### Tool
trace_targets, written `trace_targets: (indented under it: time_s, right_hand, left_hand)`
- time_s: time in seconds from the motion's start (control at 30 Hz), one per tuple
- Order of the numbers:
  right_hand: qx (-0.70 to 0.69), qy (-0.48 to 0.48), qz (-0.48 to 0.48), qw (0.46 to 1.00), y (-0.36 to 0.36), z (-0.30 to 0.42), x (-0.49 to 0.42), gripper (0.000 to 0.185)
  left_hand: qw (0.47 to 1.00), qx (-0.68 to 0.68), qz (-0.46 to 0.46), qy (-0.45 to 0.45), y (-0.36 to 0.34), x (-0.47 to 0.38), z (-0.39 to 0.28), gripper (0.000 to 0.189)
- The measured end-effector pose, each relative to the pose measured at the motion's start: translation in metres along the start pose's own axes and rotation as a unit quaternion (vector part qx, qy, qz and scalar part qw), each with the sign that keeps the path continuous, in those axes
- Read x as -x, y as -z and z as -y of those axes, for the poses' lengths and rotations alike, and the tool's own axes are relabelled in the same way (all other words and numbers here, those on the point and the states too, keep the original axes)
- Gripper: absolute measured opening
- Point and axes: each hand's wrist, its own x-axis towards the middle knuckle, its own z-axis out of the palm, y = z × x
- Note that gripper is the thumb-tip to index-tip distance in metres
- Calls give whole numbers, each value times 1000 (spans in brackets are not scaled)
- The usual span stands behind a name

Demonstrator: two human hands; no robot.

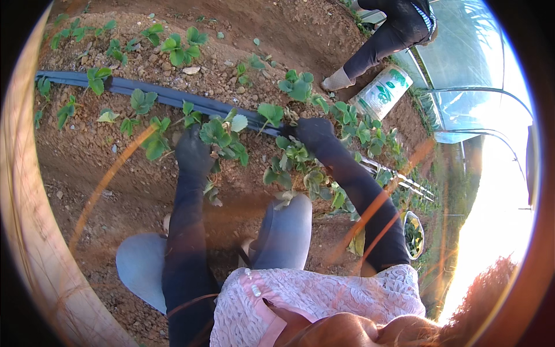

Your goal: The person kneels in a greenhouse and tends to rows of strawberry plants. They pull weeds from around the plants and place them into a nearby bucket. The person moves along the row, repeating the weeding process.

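My left hand (194,149), in a dark glove, is in the leaves of a strawberry plant (215,133) at the near side of a black drip-irrigation tape (169,100). Its fingers are mostly hidden by leaves, so what it grips cannot be told. To the right, my right hand (313,132), also dark-gloved, reaches to the tape's right visible end beside some dry leaves (290,116). Its fingertips are hard to make out against the dark tape. Denser strawberry plants (299,152) grow below and around the right hand.
Small strawberry plants (180,50) dot the soil ridge. A white bucket with green print (381,92) lies tilted at upper right, near a co-worker's leg (368,52). Plastic greenhouse sheeting (468,65) stands beyond. A container of leaves (413,235) is at right. My knees (286,230) are bent below the ridge.
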Motion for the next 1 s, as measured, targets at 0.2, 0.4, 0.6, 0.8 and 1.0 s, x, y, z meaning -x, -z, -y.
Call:
trace_targets:
  time_s: [0.2,0.4,0.6,0.8,1.0]
  right_hand:
    - [-116,7,-128,985,11,-31,21,38]
    - [-194,12,-240,951,-39,-54,-78,38]
    - [-326,6,-299,897,-28,17,-102,36]
    - [-377,89,-368,846,-49,-1,-89,45]
    - [-395,76,-244,882,-61,-26,-44,45]
  left_hand:
    - [998,46,-11,42,2,-1,5,38]
    - [999,41,-17,1,1,-10,-9,39]
    - [999,30,-40,-8,5,-3,3,39]
    - [999,-20,-24,-21,8,-9,-8,37]
    - [999,28,-40,-16,10,-9,-8,33]
